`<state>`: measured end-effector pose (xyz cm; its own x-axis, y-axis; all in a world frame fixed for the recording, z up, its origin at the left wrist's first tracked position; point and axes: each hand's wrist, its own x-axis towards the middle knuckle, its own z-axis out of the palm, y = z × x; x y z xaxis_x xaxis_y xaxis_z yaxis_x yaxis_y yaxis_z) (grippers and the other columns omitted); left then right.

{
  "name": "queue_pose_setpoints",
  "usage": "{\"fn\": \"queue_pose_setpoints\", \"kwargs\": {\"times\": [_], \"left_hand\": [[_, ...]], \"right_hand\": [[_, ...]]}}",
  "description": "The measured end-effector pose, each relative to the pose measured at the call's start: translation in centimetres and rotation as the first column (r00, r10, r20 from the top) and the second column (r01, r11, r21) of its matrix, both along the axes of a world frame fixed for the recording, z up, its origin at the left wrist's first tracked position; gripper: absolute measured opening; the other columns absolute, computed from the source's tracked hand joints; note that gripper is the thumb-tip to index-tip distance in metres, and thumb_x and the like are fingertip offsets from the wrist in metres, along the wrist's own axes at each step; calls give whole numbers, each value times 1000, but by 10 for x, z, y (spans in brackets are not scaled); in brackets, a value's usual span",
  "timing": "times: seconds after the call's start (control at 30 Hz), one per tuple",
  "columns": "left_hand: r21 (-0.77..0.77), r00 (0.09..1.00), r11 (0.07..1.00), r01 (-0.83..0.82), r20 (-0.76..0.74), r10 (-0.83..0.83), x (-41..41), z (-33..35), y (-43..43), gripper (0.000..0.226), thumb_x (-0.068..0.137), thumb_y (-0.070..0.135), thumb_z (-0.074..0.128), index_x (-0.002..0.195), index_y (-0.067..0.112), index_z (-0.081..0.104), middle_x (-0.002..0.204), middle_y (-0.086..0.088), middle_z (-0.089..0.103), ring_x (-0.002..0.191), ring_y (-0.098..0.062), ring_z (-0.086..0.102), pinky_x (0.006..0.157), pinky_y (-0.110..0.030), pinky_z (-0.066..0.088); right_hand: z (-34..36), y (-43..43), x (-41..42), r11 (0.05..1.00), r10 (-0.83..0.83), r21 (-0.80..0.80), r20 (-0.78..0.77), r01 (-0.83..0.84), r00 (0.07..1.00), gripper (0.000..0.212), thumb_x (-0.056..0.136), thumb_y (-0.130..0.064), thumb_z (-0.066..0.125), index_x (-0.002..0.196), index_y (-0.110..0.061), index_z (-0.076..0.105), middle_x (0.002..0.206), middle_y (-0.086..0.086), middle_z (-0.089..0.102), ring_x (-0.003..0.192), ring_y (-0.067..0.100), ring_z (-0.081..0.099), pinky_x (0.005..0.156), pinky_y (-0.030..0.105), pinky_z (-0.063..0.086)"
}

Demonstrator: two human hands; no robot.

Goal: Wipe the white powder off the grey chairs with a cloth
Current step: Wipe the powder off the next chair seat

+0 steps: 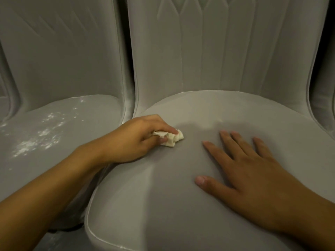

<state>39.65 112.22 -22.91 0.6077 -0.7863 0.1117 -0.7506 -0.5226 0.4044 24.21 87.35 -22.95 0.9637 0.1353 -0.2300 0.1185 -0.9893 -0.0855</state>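
Near grey chair (163,205) fills most of the view and its seat looks mostly wiped. The second grey chair (72,60) stands just beside it on the left, with white powder (36,140) scattered over its seat, untouched. Main risk: the left forearm crosses the edge of that dusty seat, so a careless sweep could drag powder onto the clean seat or down the gap between the chairs. Right hand (253,178) lies flat on the near seat with fingers straight and spread, grasping nothing; if any residue sits under the palm, it may get pressed into the fabric. Left hand (137,140) has its fingers curled round the cloth (174,139), a small cream wad touching the near seat towards its left rear. A wad that small probably loads up fast and may smear powder instead of lifting it, and a hard stroke could puff it into the air. Hidden or unclear: chair tops and legs are cut off, and the gap between the chairs is dark. A pale mark behind the right fingertips could be residue or sheen, cannot tell. The cloth's underside and the left fingertips beneath it are out of sight.
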Motion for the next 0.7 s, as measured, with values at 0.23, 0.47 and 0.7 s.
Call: {"fn": "queue_pose_setpoints", "kwargs": {"times": [0.23,0.47,0.7], "left_hand": [[-87,992,993,78,106,-68,13,-12,-75,33,100,25,53,130,25,66,122,6,61,113,-9,58,101,-36,46],[-57,988,989,135,83,-130,42,-16,-156,30,101,24,57,128,31,68,124,3,62,116,-17,57,102,-39,45],[161,781,819,-550,446,437,93,-10,-107,29,102,21,50,127,9,60,127,-17,46,115,-37,49,91,-45,43]], "right_hand": [[-2,-1,1,1000,-3,19,22,3,1000,91,72,-88,-10,150,-43,-22,165,-2,-20,151,15,-22,123,50,-9],[1,-2,2,999,-7,54,41,5,999,88,76,-88,-4,151,-44,-16,158,-6,-3,150,13,-12,123,50,-8],[3,-4,3,998,-11,57,11,11,1000,89,73,-87,-6,150,-44,-20,163,-6,-16,150,14,-22,122,49,-12]]}}
